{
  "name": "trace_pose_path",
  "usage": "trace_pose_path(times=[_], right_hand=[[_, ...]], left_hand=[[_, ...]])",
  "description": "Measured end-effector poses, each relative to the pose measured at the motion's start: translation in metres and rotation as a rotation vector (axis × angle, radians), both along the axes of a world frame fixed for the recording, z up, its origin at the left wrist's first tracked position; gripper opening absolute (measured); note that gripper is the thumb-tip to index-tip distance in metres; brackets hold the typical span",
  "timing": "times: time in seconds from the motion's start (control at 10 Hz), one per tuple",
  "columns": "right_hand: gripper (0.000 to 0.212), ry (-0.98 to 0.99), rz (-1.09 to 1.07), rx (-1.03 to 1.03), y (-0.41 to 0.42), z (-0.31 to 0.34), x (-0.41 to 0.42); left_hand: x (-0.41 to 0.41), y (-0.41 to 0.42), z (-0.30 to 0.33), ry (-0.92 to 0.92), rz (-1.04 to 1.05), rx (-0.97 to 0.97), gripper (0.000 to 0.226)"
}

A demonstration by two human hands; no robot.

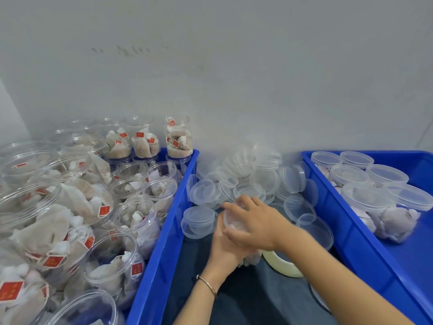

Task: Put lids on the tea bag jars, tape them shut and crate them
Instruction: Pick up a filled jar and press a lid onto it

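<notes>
Your right hand (254, 221) is lying over the top of a clear jar (234, 225), fingers curled around its lid end, while your left hand (226, 246) is cupping the same jar from below, fingers wrapped around its body. The jar is sitting tilted between your palms, above your dark lap, with pale tea bags showing through the plastic. A thin bracelet (207, 284) is circling your left wrist. Just beside your right wrist a roll of tape (282, 262) is lying. Ahead of your hands a heap of loose clear lids (246, 181) is piling up against the wall. To your left a blue crate (161, 233) is holding many open jars of tea bags (70, 219). To your right another blue crate (351, 233) is holding lidded jars (367, 195).
</notes>
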State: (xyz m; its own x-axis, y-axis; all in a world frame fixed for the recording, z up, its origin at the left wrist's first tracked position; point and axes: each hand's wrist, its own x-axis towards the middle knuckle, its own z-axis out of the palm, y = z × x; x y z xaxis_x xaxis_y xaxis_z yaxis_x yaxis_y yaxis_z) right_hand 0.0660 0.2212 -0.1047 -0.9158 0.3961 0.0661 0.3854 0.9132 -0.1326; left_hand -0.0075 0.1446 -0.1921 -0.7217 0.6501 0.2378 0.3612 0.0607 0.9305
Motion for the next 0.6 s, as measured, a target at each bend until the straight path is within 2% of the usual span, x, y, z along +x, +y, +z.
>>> trace_pose_path(times=[0.1, 0.2, 0.3, 0.4, 0.5, 0.6], right_hand=[[0.055, 0.17, -0.217, 0.252, -0.026, -0.017, -0.003], [0.085, -0.114, -0.279, 0.136, -0.034, -0.012, -0.02], [0.084, -0.27, -0.048, -0.149, -0.007, 0.013, -0.01], [0.064, -0.177, -0.004, -0.038, 0.002, 0.022, 0.007], [0.071, -0.122, -0.145, 0.201, -0.014, 0.015, 0.005], [0.058, -0.178, 0.131, 0.102, -0.007, 0.01, 0.003]], left_hand=[[0.01, 0.001, 0.001, 0.031, 0.067, 0.03, 0.073], [0.015, -0.002, -0.001, -0.039, 0.057, 0.095, 0.067], [0.013, -0.006, -0.002, -0.092, -0.059, 0.146, 0.076], [0.004, 0.001, -0.005, -0.229, -0.11, 0.134, 0.075], [0.004, 0.0, -0.01, -0.152, -0.11, 0.112, 0.069], [-0.004, 0.001, -0.016, -0.047, -0.066, 0.026, 0.087]])
